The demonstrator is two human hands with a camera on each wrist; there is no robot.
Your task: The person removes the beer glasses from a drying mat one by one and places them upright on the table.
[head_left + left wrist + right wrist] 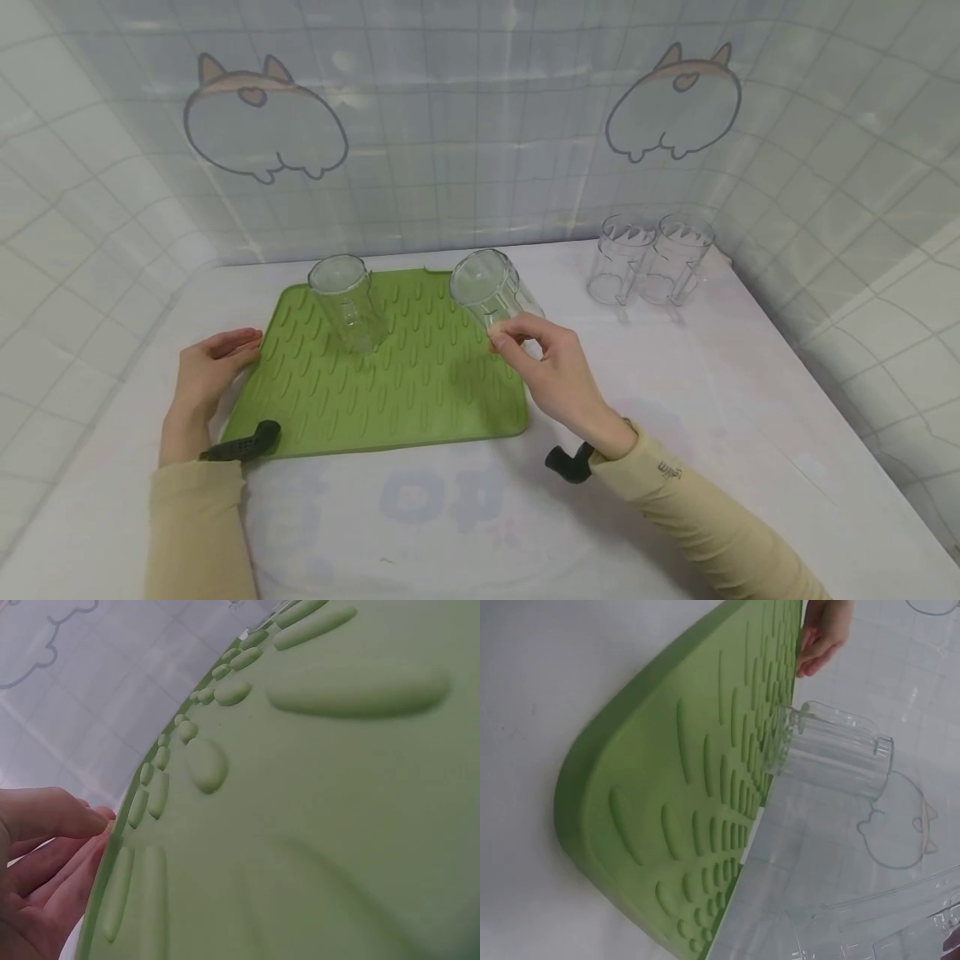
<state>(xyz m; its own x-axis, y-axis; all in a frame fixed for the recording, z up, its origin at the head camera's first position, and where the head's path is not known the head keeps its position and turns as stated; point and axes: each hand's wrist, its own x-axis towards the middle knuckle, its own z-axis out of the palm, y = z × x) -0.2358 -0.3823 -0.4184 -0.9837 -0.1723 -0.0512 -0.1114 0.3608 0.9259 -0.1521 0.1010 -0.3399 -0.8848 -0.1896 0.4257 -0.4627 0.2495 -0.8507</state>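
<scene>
A clear glass mug [352, 312] stands on the left-middle of a green ridged mat [405, 408]; it also shows on the mat in the right wrist view [840, 754]. My right hand [558, 375] pinches the handle of a second clear mug [487, 283], which is tilted above the mat's right side. Part of this held mug [877, 915] fills the lower right corner of the right wrist view. My left hand [210, 371] rests by the mat's left edge, fingers loosely bent, fingertips touching that edge [56, 862].
Two more clear mugs [621, 262] [677, 262] stand side by side at the back right of the white table [675, 500]. A tiled-pattern sheet [480, 125] with two cartoon figures rises behind the table, with similar walls at both sides.
</scene>
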